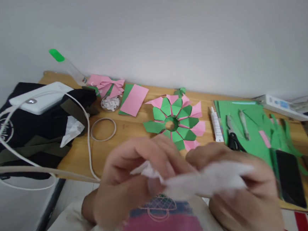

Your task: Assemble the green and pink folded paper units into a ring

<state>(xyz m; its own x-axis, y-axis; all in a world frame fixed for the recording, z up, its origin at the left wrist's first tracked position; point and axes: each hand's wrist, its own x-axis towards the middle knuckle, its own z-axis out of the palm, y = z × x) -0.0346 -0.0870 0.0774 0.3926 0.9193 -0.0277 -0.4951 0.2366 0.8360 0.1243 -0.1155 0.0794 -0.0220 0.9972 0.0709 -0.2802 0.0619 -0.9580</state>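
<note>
Close to my chest, in front of the table edge, my left hand (134, 181) is closed on one end of a crumpled white tissue (205, 179). The fingers of my right hand (245, 193) pinch the tissue's other side, and the picture is smeared by motion there. Beyond my hands a ring-shaped paper flower (159, 113) of folded green and pink pieces lies on the table. My fingers partly cover its near edge. A white glue tube (216, 124) lies to its right.
Green sheets (254, 139) carry scissors (232, 134) and a knife (243, 124) at right, with a phone (289, 177) nearby. Pink paper (135, 100), a dish of white scraps (110, 103) and a tape ring (103, 129) lie left of the flower. A white power bank (40, 97) rests on a black bag (25, 140).
</note>
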